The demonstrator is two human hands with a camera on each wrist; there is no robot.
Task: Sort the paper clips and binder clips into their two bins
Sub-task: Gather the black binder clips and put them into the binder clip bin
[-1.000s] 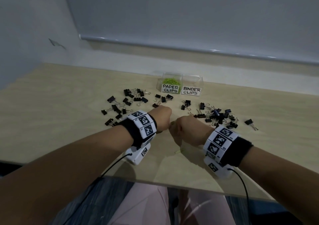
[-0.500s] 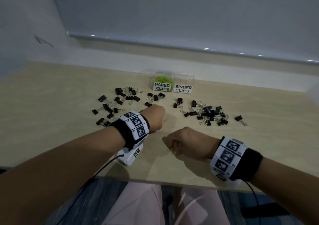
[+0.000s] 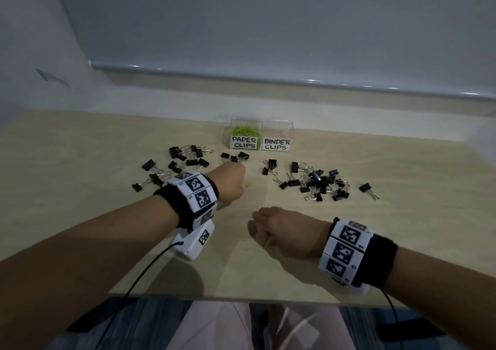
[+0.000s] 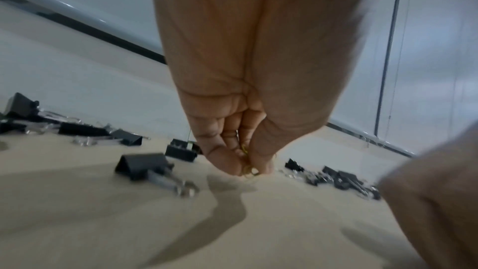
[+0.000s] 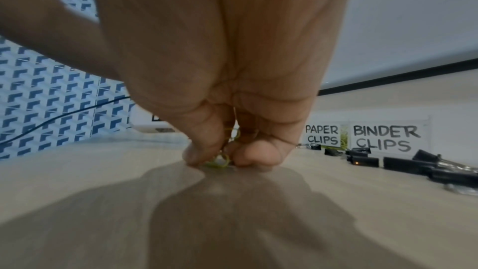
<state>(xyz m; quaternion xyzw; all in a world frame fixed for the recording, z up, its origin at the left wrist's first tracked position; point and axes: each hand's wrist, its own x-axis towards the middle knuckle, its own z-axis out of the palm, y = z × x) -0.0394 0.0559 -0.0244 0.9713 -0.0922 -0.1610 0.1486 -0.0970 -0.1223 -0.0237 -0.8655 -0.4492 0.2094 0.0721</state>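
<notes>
The light wooden tabletop [image 3: 80, 188] ends at a near edge just behind both wrists; its far edge meets the wall behind the 2 bins. Bare wood lies between the 2 hands and along the near edge, and to the far left and right of the clip scatter.

The left hand [image 3: 232, 186] is curled fingertips-down on the tabletop. In the left wrist view its thumb and fingers pinch green wire paper clips [image 4: 248, 168] at the surface. The right hand [image 3: 284, 234] sits nearer the table edge, well apart from the left. In the right wrist view its fingertips close on green paper clips [image 5: 220, 161] touching the wood. How many clips each hand holds cannot be told.

The clear plastic bin labelled PAPER CLIPS [image 3: 244, 137] holds a green pile. The clear bin labelled BINDER CLIPS [image 3: 277, 140] touches its right side; its contents cannot be made out. Black binder clips with silver handles lie in 2 groups: 1 left [image 3: 188, 156], partly hidden by the left wrist, and 1 right [image 3: 316, 180]. A single binder clip [image 3: 367, 188] lies apart at far right. Both wrist views are blurred.
</notes>
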